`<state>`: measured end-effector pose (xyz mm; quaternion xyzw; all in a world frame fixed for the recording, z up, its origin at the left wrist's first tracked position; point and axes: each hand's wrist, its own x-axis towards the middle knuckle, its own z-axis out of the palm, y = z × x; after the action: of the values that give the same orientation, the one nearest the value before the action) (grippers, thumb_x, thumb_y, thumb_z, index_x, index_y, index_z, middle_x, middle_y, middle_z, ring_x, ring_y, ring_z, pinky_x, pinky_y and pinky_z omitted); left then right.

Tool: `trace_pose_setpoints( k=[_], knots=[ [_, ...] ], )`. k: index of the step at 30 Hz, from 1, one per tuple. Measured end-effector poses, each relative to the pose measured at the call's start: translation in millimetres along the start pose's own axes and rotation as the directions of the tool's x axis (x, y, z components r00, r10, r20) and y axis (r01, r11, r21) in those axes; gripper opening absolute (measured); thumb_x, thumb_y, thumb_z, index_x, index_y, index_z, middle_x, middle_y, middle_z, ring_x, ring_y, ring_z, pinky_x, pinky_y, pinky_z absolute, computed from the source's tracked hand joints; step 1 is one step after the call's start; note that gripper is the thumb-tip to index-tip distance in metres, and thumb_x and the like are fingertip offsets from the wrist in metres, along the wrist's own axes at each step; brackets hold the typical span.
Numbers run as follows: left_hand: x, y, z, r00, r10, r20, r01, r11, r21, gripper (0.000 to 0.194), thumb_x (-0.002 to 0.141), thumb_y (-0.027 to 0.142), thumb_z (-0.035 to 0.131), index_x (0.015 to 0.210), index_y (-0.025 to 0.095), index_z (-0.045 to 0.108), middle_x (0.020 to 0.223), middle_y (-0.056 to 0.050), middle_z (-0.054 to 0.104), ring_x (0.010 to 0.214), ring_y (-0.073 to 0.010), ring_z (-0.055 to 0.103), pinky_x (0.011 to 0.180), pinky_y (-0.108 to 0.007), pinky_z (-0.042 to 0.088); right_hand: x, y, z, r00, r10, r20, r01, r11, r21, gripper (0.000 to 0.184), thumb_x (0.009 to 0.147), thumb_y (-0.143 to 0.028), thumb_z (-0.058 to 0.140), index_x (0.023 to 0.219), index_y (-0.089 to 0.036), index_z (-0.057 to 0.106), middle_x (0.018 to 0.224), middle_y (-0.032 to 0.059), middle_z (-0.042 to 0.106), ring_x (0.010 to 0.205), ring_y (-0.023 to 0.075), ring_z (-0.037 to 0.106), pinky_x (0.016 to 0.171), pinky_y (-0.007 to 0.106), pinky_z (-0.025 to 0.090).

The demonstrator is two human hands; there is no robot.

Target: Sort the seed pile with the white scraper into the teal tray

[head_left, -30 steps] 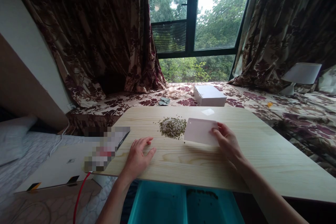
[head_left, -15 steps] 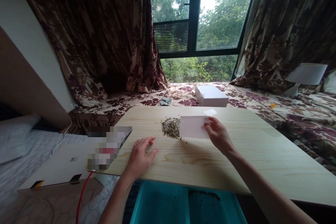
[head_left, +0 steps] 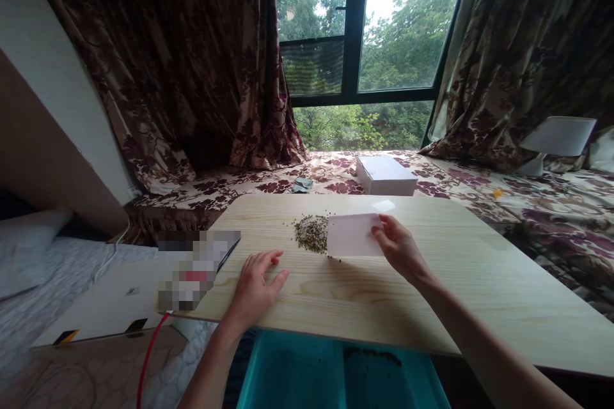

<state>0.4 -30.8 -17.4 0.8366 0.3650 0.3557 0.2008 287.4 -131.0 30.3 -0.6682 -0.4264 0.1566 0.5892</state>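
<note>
One low heap of small green and white grains [head_left: 311, 236] lies on the pale wood-grain table [head_left: 480, 281], short of its far edge. Just right of the heap, the person's right hand [head_left: 398, 246] pinches a thin white rectangular card [head_left: 354, 235] by its right end; the card's left edge meets the heap's right border, though from where I stand I can't tell whether it touches the wood. Nearer the person and left of the heap, the left hand [head_left: 256, 289] is palm down, fingers loosely curved, thumb wide apart. Open wood runs from the heap to the table's near edge, and a broader stretch spreads rightward past the right hand. Below that near edge, on the heap's near side, sits a teal divided plastic tub [head_left: 293, 370].
</note>
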Motion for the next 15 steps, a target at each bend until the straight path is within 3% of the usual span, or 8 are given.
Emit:
trace_pose_setpoints(
  k=[10,15],
  knots=[
    [0.1,-0.3,0.6,1.000,-0.005,-0.004,0.005,1.000,0.010,0.034,0.080,0.032,0.057,0.111,0.021,0.063,0.097,-0.006,0.068,0.096,-0.0230,0.061,0.095,-0.046,0.044,-6.1,-2.1,-20.8,0.998,0.034,-0.057,-0.033,0.999,0.017,0.027,0.070,-0.032,0.057,0.094,-0.020,0.060,0.080,0.0053,0.071,0.068,0.0182,0.063,0.061,0.030,0.049],
    [-0.2,0.7,0.5,1.000,-0.007,-0.004,0.007,1.000,0.008,0.033,0.080,0.033,0.056,0.111,0.021,0.063,0.098,-0.006,0.068,0.097,-0.0230,0.061,0.097,-0.047,0.042,-9.9,4.0,-17.6,0.997,0.068,-0.042,-0.066,0.997,0.029,0.028,0.070,-0.033,0.057,0.094,-0.019,0.060,0.083,0.0062,0.071,0.071,0.0187,0.064,0.063,0.030,0.049]
  ],
)
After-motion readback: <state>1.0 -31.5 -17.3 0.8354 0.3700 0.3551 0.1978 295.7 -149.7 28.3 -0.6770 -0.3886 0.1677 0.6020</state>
